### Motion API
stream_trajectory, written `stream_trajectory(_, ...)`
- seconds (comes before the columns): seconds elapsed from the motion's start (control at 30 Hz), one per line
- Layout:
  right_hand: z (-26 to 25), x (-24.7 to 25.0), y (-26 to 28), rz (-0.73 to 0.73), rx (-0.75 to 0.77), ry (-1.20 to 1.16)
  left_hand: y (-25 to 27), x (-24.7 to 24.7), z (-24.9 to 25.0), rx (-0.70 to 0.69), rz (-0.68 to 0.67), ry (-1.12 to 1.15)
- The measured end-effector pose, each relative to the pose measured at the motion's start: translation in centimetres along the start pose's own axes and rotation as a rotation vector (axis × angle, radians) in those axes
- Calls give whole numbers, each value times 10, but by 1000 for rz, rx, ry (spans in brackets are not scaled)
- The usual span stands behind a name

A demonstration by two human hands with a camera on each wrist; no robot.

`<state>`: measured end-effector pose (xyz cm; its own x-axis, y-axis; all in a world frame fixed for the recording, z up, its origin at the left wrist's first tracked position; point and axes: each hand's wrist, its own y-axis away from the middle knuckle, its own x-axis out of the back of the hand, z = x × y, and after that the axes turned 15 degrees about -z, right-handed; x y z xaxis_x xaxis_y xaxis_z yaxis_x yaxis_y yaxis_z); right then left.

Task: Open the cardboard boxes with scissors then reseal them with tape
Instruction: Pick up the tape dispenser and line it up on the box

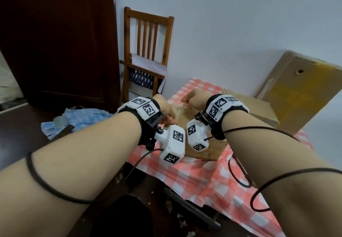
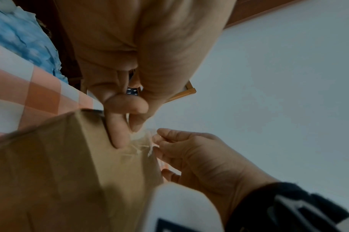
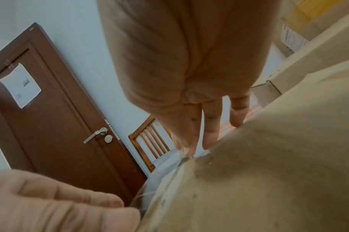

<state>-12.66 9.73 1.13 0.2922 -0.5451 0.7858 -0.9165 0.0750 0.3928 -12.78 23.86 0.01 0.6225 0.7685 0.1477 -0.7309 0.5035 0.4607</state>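
A small cardboard box (image 1: 207,149) sits on the red checked tablecloth (image 1: 194,181). Both hands work at its far top corner. In the left wrist view my left hand (image 2: 128,133) presses one fingertip on the corner of the box (image 2: 60,172) and pinches a crumpled strip of clear tape (image 2: 142,141). My right hand (image 2: 157,141) pinches the other end of that strip between thumb and forefinger. In the head view the left hand (image 1: 169,120) and right hand (image 1: 187,100) are close together. No scissors or tape roll are in view.
A second cardboard box (image 1: 259,111) lies behind at the right, and a large flat carton (image 1: 305,88) leans on the wall. A wooden chair (image 1: 146,51) and a brown door (image 1: 55,42) stand at the left. Blue cloth (image 1: 83,120) lies on the floor.
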Motion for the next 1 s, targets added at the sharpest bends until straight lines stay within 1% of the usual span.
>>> stream_trajectory(0.17, -4, -1, 5, -19, -17, 144, -5, 1, 3, 55, -6, -21)
stream_trajectory(0.37, -5, -1, 4, -63, -61, 208, -10, 3, 4, 94, 2, -60)
stream_trajectory(0.5, -7, -2, 3, -90, -78, 267, -12, 1, 1, 80, 23, -5)
stream_trajectory(0.6, -5, -1, 6, -110, -96, 321, -16, 2, -1, 82, 27, -3)
stream_trajectory(0.7, -1, 3, 9, -98, -122, 384, -11, 3, 2, 117, -7, 67)
stream_trajectory(0.77, 2, 3, 10, -81, -141, 389, -12, 3, 3, 124, -1, 87)
stream_trajectory(0.83, 3, 2, 9, -29, -89, 308, -13, 2, 2, 127, 10, 86)
stream_trajectory(0.9, 1, 1, 12, 25, 51, 133, -16, 2, -1, 121, 21, 49)
stream_trajectory(0.93, 0, 1, 14, 26, 114, 80, -17, 3, -3, 110, 22, 54)
stream_trajectory(1.0, -3, -1, 18, -65, 156, 71, -14, 3, -4, 97, 14, 62)
